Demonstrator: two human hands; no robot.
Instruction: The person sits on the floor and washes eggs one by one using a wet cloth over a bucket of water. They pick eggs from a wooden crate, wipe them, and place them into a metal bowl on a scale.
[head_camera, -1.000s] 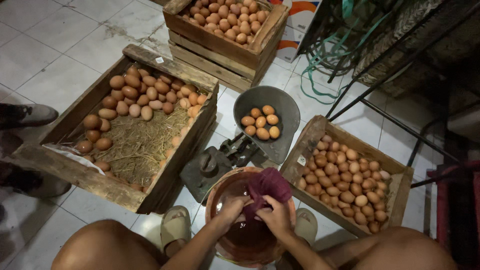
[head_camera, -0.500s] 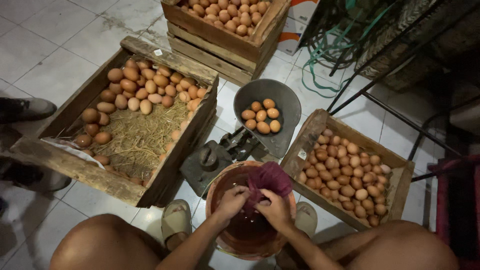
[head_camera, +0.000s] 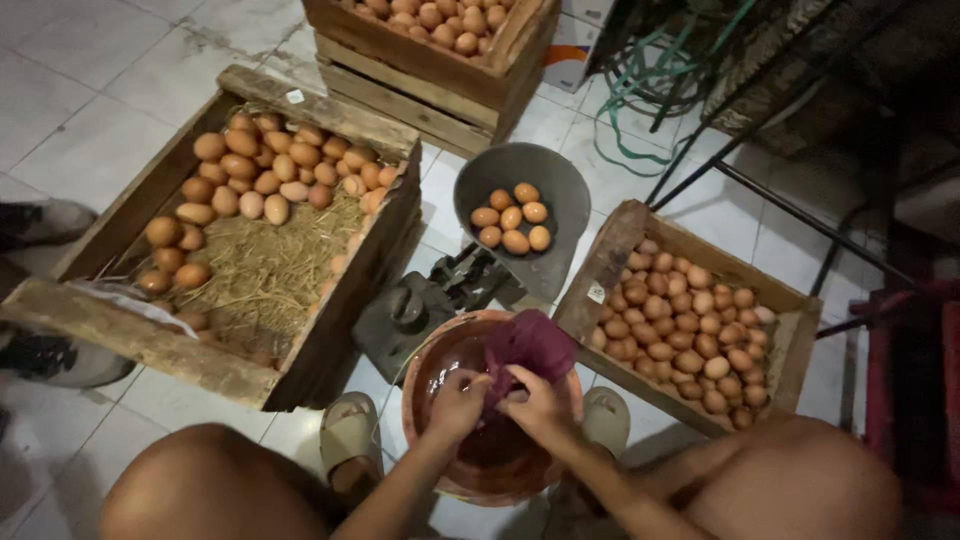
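— Maroon cloth (head_camera: 532, 343), bunched over the rim of the reddish basin (head_camera: 428, 352); barely shifted from a second ago, only sagging a little lower between the hands.

— Grip?

— Left hand (head_camera: 458, 403) and right hand (head_camera: 536, 408) both closed tight on the cloth, wringing over the water.

— Containers?

— Scale pan (head_camera: 560, 190): seven brown eggs (head_camera: 512, 217). Right crate (head_camera: 615, 250): packed. Left crate (head_camera: 330, 115): eggs on straw, half bare.

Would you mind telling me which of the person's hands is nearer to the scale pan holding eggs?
Left. The left hand sits almost straight below the scale pan; the right hand lies lower, slightly farther.
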